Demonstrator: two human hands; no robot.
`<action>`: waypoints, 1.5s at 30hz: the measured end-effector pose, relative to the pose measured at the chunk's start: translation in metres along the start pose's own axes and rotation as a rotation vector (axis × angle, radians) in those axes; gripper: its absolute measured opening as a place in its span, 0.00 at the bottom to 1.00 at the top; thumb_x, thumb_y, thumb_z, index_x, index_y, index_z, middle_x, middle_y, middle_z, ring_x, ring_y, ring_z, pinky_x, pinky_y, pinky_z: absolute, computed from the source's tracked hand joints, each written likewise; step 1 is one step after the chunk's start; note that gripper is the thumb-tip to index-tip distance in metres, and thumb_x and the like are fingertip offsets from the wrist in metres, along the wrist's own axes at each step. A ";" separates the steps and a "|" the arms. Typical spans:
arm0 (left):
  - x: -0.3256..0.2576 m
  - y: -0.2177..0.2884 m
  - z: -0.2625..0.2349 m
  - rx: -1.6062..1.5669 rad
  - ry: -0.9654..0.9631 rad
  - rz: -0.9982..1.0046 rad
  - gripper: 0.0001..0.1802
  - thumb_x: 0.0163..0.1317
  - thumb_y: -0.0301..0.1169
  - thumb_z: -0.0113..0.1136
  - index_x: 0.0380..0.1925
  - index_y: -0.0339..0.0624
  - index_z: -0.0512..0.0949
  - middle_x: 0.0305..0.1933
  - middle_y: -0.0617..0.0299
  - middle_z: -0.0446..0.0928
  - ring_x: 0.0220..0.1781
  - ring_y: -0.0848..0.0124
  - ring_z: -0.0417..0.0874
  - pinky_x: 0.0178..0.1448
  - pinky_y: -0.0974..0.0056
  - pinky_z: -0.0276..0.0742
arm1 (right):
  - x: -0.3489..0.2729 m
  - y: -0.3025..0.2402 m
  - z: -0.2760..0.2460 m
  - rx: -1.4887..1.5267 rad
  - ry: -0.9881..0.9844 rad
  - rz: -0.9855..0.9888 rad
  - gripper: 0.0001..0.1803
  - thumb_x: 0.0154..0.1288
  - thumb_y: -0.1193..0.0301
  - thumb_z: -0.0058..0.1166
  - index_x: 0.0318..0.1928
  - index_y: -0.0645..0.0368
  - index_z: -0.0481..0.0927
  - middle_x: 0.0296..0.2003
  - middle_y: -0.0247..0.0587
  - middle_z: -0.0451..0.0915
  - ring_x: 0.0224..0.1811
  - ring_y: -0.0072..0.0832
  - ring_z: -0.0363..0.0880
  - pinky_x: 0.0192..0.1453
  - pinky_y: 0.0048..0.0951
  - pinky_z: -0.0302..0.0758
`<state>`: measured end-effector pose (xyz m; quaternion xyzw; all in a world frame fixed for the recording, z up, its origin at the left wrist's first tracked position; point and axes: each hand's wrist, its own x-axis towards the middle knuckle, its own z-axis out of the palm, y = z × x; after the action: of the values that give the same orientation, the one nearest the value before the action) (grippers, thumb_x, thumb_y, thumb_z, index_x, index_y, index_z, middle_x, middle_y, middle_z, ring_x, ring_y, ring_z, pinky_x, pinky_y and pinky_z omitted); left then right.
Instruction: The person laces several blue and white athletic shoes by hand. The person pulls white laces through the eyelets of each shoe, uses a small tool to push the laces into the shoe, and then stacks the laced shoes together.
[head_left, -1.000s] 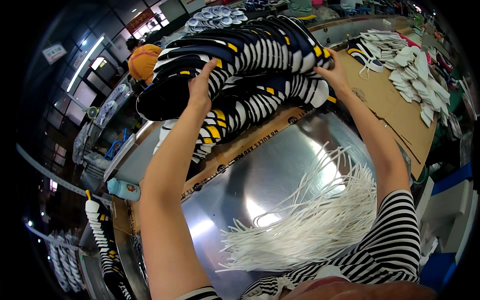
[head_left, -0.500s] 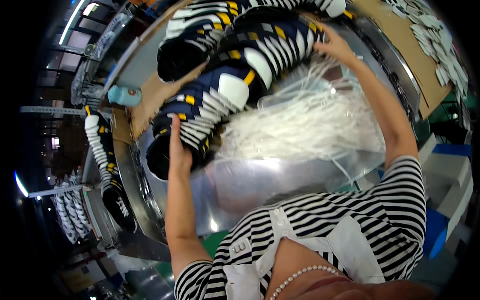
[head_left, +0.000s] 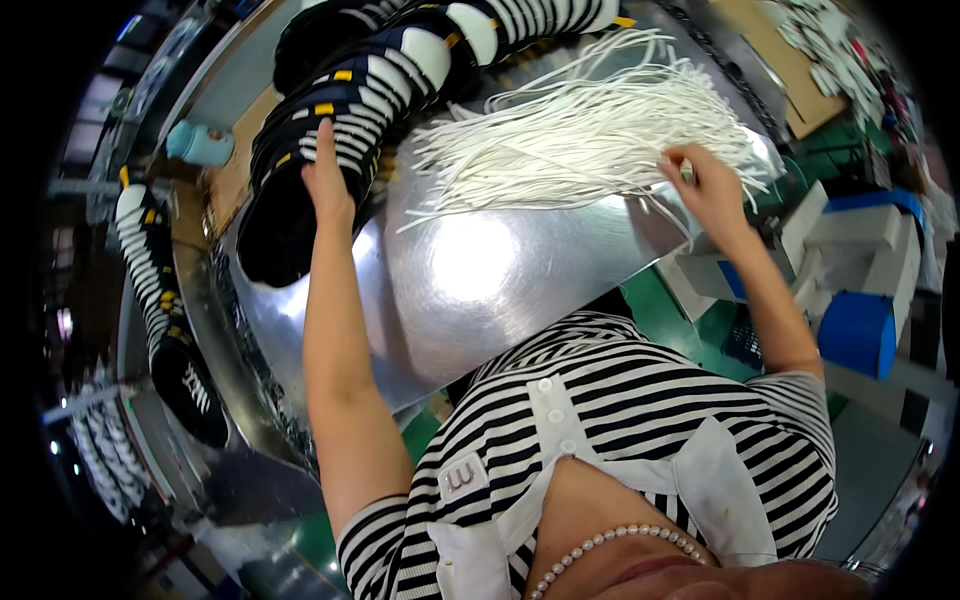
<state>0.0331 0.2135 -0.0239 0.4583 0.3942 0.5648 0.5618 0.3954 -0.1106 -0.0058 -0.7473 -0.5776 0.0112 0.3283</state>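
A long row of nested shoe uppers (head_left: 370, 85), dark navy and black with white stripes and yellow tabs, lies across the back left of the metal table. My left hand (head_left: 330, 190) grips its near end, thumb stretched along the outside; the other fingers are mostly hidden at the dark opening. A wide heap of white shoelaces (head_left: 580, 140) spreads to the right of the uppers. At the heap's right front edge is my right hand (head_left: 708, 190), fingers curled and the tips pinched on the laces. Several lace ends hang toward the table edge below it.
The shiny metal table (head_left: 470, 290) has its near edge close to my body. At left another stack of striped uppers (head_left: 150, 270) leans beside the table, near a light blue bottle (head_left: 200, 144). White and blue machine parts (head_left: 855, 270) stand at right. White cut pieces (head_left: 825, 60) lie on cardboard.
My right hand has left the far end of the uppers and come down to the laces. The row of uppers sits farther left and up in view, with my left hand still at its near end.
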 end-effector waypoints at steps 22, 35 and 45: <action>-0.202 0.124 -0.087 -0.165 0.096 -0.242 0.20 0.65 0.31 0.58 0.56 0.38 0.73 0.54 0.55 0.77 0.48 0.65 0.78 0.53 0.60 0.74 | 0.057 -0.143 -0.072 1.652 -0.464 -0.027 0.12 0.71 0.70 0.54 0.48 0.66 0.78 0.30 0.41 0.82 0.16 0.09 0.62 0.18 0.13 0.55; -0.217 0.115 -0.013 0.320 -0.453 0.192 0.33 0.62 0.23 0.55 0.68 0.35 0.59 0.66 0.49 0.70 0.36 0.72 0.80 0.38 0.69 0.78 | 0.014 -0.206 0.035 1.426 -0.687 -0.062 0.13 0.64 0.72 0.61 0.46 0.65 0.81 0.36 0.38 0.85 0.32 0.13 0.78 0.33 0.15 0.71; -0.269 0.063 0.047 0.532 -0.877 -0.353 0.11 0.71 0.27 0.52 0.42 0.32 0.81 0.22 0.66 0.76 0.18 0.83 0.67 0.23 0.77 0.62 | -0.003 -0.149 -0.001 1.526 -0.259 0.335 0.10 0.71 0.66 0.56 0.43 0.60 0.82 0.23 0.24 0.70 0.20 0.08 0.58 0.21 0.14 0.53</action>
<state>0.0471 -0.0609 0.0289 0.7041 0.3234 0.0983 0.6245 0.2668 -0.0955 0.0690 -0.3857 -0.3240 0.5402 0.6741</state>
